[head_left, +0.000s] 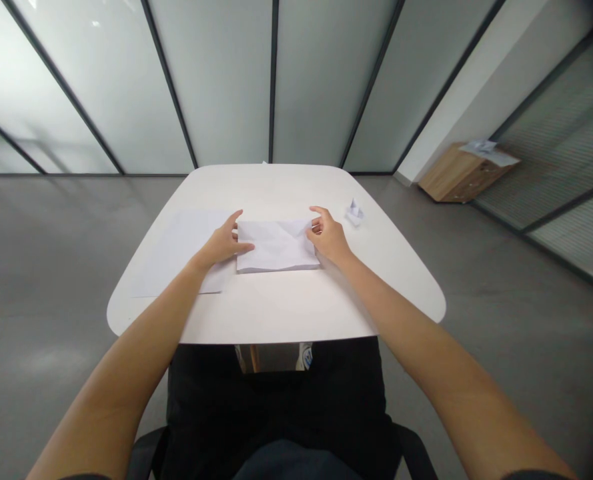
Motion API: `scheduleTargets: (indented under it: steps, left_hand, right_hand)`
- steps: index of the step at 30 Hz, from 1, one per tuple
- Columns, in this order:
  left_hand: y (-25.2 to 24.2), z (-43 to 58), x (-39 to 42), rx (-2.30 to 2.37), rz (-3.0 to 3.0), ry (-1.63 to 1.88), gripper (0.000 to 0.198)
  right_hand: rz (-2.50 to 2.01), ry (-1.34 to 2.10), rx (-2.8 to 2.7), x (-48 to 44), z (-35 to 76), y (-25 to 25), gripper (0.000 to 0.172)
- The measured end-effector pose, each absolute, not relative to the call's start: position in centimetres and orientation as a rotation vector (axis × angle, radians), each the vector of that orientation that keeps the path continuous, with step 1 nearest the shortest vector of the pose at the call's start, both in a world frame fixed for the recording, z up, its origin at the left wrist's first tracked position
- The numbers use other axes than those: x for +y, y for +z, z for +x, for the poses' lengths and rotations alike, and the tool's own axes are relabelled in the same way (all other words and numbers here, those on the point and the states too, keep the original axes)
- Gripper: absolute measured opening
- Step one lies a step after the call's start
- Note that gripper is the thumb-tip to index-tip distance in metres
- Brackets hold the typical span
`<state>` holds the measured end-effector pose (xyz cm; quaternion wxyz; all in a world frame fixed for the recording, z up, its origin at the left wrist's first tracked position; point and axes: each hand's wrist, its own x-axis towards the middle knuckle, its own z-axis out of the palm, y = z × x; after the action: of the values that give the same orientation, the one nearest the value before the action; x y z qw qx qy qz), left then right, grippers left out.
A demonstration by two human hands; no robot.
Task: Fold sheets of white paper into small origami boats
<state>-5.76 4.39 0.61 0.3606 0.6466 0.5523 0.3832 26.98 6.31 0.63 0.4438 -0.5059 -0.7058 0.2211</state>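
Head view: a folded sheet of white paper [276, 245] is laid flat at the middle of the desk [276, 190], its long axis running crosswise, directly between the hands. Its left end is reached by the loosely open left hand [221, 243], with the fingers laid across it. Its right edge is met by the curled right hand [329, 235], though a grip there cannot be told. Neither hand is clearly nearer. A flat paper sheet [176, 253] lies beneath the left hand, and a small paper boat [355, 212] is set beyond the right hand.
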Motion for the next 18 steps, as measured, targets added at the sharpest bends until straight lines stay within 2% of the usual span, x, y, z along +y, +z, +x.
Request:
scheduleTargets:
  steps: [4, 8, 13, 18]
  left_hand:
    - [1.1, -5.6, 4.1, 1.507, 1.807, 0.924, 0.118]
    - [1.1, -5.5, 4.1, 1.516, 1.932, 0.902, 0.108]
    - [0.9, -5.6, 4.3, 1.559, 2.002, 0.853, 0.096]
    - [1.2, -5.5, 4.1, 1.59, 2.022, 0.816, 0.092]
  right_hand:
    - [-1.323, 0.473, -1.873, 6.6, 26.6, -0.2, 0.07]
    - [-1.332, 0.239, -2.084, 6.8, 26.6, -0.9, 0.069]
    - [-1.192, -0.055, -2.44, 6.0, 26.6, 0.3, 0.047]
    - [-0.92, 0.02, -2.703, 5.3, 25.9, 1.4, 0.039]
